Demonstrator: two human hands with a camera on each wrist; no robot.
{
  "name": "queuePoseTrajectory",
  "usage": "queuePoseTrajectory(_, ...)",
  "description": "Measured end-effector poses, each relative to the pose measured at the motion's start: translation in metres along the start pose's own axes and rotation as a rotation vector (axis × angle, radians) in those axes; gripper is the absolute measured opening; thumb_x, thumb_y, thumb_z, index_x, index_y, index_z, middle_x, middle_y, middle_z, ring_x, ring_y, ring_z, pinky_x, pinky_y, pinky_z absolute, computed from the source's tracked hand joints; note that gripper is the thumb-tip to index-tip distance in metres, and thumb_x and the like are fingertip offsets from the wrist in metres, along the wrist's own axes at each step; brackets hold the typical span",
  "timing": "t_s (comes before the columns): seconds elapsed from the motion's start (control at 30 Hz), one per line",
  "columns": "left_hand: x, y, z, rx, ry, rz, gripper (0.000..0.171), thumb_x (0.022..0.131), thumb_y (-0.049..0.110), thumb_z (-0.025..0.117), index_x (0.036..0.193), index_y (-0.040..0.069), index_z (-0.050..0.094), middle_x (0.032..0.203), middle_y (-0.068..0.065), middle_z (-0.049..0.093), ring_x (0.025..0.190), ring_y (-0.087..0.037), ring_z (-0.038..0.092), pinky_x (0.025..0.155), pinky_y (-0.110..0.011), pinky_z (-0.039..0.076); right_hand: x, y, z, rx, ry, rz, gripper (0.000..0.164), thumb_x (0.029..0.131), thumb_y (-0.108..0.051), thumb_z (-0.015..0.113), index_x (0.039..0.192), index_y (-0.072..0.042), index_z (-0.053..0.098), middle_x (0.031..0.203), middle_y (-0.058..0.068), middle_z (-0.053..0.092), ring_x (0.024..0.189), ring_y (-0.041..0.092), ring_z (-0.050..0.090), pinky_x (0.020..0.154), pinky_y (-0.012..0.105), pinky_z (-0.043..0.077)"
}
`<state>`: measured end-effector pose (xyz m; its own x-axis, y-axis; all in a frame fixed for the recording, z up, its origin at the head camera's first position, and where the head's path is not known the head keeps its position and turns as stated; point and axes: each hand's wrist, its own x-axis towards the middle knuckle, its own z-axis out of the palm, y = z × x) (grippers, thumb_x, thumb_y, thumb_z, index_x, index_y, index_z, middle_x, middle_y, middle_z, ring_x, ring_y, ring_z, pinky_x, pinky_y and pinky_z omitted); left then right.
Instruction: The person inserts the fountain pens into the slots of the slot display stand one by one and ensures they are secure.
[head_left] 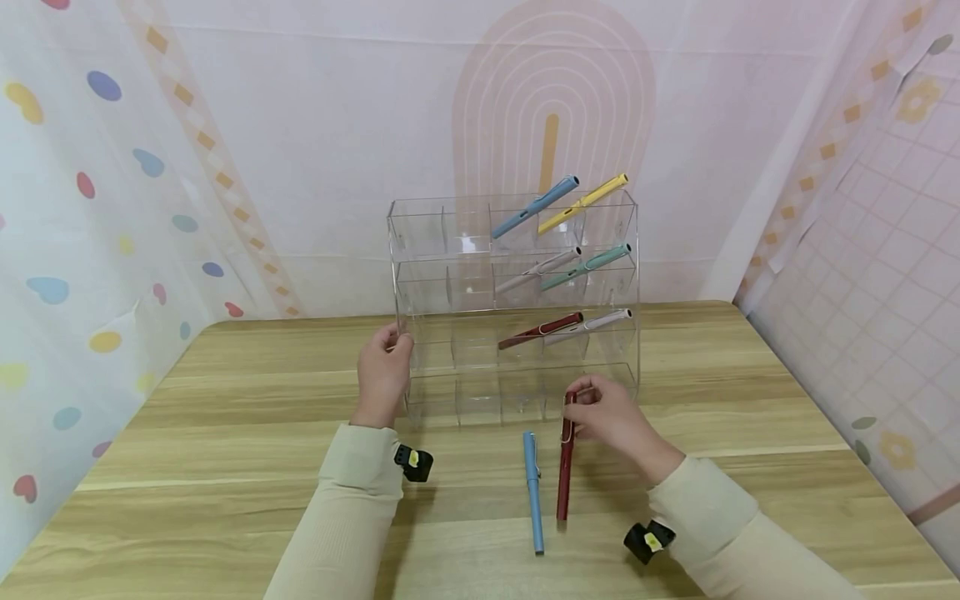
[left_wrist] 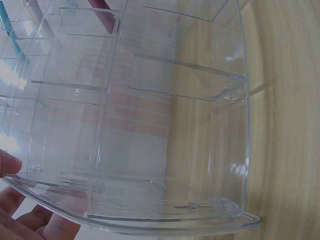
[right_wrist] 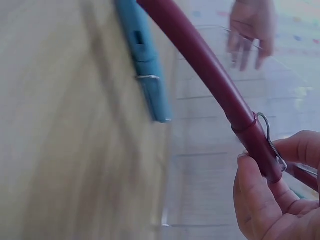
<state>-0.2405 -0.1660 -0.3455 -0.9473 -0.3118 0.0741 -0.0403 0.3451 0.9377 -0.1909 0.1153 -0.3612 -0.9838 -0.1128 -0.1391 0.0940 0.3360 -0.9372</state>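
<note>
My right hand (head_left: 611, 417) pinches a dark red pen (head_left: 566, 467) by its clip end, the other end pointing toward me. In the right wrist view the thumb and fingers close round the cap of that pen (right_wrist: 215, 85). Just left of it a blue pen (head_left: 533, 492) lies on the table. My left hand (head_left: 384, 371) grips the left side of a clear acrylic pen rack (head_left: 476, 408); the left wrist view shows fingers on both sides of its edge (left_wrist: 70, 215). Pens lean in the rack's upper three tiers, in the right-hand compartments.
On the rack's top tier are a blue pen (head_left: 536, 207) and a yellow pen (head_left: 585, 202). Below sit a grey pen (head_left: 540, 269), a green pen (head_left: 588, 267), a red pen (head_left: 540, 331) and a pale pen (head_left: 592, 325). Patterned cloth (head_left: 337, 125) hangs behind the wooden table (head_left: 225, 467).
</note>
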Motion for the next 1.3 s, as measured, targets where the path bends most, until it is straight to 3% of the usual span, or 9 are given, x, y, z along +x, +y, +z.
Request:
queuePoseTrajectory(0.2,0.001,0.0,0.0,0.014,-0.004,-0.007,0.037,0.098,0.016,0.042,0.129,0.002,0.057,0.123,-0.017,0.057,0.119,-0.03,0.049,0.097,-0.046,0.04,-0.003,-0.01,-0.01,0.128,0.056,-0.045,0.032,0.088,0.0,0.058,0.117,0.009,0.047,0.093,0.009,0.049,0.076,0.015,0.057,0.071,0.032,0.056)
queuePoseTrajectory(0.47,0.001,-0.001,0.0,0.004,-0.002,-0.01,0.037,0.098,0.016,0.042,0.129,0.002,0.057,0.123,-0.017,0.057,0.118,-0.029,0.049,0.098,-0.046,0.04,-0.003,-0.015,-0.017,0.27,0.158,-0.063,0.027,0.089,0.004,0.056,0.113,0.008,0.045,0.089,0.007,0.051,0.069,0.011,0.059,0.069,0.027,0.055)
queuePoseTrajectory(0.7,0.001,-0.001,0.001,0.006,0.005,0.004,0.037,0.097,0.016,0.042,0.128,0.002,0.057,0.122,-0.018,0.058,0.118,-0.029,0.05,0.098,-0.046,0.041,-0.002,-0.018,-0.02,0.345,0.243,-0.074,0.025,0.091,0.002,0.057,0.113,0.002,0.045,0.092,0.006,0.053,0.074,0.009,0.061,0.075,0.029,0.056)
queuePoseTrajectory(1.07,0.001,-0.001,0.0,0.007,-0.001,-0.002,0.037,0.098,0.016,0.042,0.129,0.002,0.057,0.122,-0.018,0.058,0.119,-0.03,0.05,0.098,-0.047,0.041,0.001,-0.021,-0.013,0.447,0.351,-0.114,0.023,0.089,0.006,0.055,0.11,-0.001,0.046,0.091,0.002,0.05,0.076,0.006,0.057,0.071,0.025,0.055)
queuePoseTrajectory(1.3,0.0,0.0,0.0,0.001,-0.003,-0.004,0.037,0.098,0.016,0.042,0.128,0.002,0.057,0.122,-0.018,0.058,0.119,-0.03,0.05,0.099,-0.047,0.04,0.002,-0.02,-0.006,0.572,0.448,-0.17,0.021,0.088,0.009,0.056,0.101,-0.004,0.046,0.086,0.0,0.049,0.073,0.005,0.057,0.066,0.023,0.055)
